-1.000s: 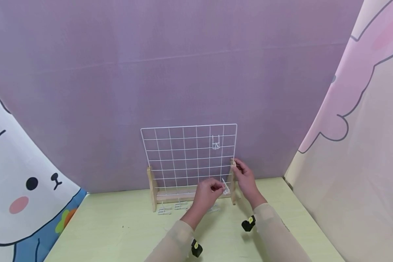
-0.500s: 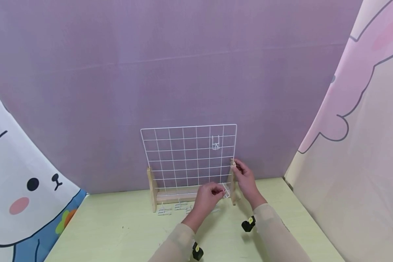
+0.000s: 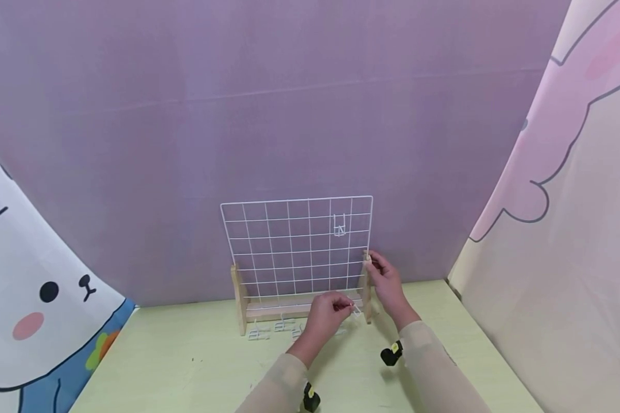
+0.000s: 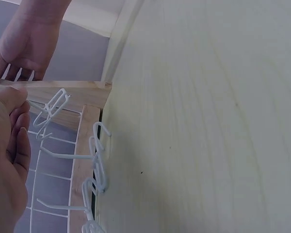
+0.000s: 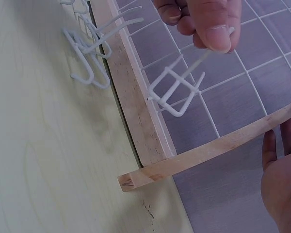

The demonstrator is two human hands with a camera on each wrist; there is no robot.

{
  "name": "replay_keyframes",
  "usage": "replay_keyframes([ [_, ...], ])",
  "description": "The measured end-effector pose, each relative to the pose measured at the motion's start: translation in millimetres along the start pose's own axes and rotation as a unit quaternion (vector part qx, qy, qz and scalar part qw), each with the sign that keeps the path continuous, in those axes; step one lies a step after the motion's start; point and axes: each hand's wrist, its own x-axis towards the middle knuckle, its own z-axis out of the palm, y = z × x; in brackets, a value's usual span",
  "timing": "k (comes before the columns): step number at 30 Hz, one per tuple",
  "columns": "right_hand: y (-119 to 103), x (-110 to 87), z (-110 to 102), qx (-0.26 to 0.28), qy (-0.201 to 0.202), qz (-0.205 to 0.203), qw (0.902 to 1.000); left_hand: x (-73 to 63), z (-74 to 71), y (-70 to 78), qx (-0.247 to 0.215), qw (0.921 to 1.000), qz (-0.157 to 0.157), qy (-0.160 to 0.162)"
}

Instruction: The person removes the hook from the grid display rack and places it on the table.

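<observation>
My left hand (image 3: 330, 314) pinches the stem of a white wire hook (image 5: 175, 92) between thumb and fingertips. The hook hangs in front of the lower right of a white wire grid panel (image 3: 293, 252), its square wire frame tilted in the right wrist view. My right hand (image 3: 388, 282) holds the top of the right wooden upright (image 3: 368, 298), thumb in front and fingers behind. In the left wrist view its fingers show past the upright's far side. Another white hook (image 3: 339, 226) hangs on the grid's upper right.
Several loose white hooks (image 3: 283, 325) lie on the pale table (image 3: 186, 367) along the stand's wooden base (image 5: 136, 97). One is partly hidden behind my left hand. A purple cloth backdrop (image 3: 289, 115) rises behind the grid, with cartoon-printed cloth on both sides.
My left hand has shifted slightly down, and the hook in its fingers has swung lower, from upright against the grid to tilted downward. My right hand has stayed on the upright.
</observation>
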Motion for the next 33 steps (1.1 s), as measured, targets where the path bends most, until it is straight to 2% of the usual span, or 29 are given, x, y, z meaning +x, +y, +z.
replay_keyframes([
  [10, 1.8, -4.5, -1.3, 0.005, -0.002, -0.023, 0.9997, -1.9, 2.3, -4.0, 0.005, 1.0, 0.008, 0.001],
  [33, 4.6, -1.6, -0.5, -0.003, 0.001, -0.027, 0.9996, -5.7, 9.3, -14.3, 0.029, 0.9995, 0.001, -0.01],
])
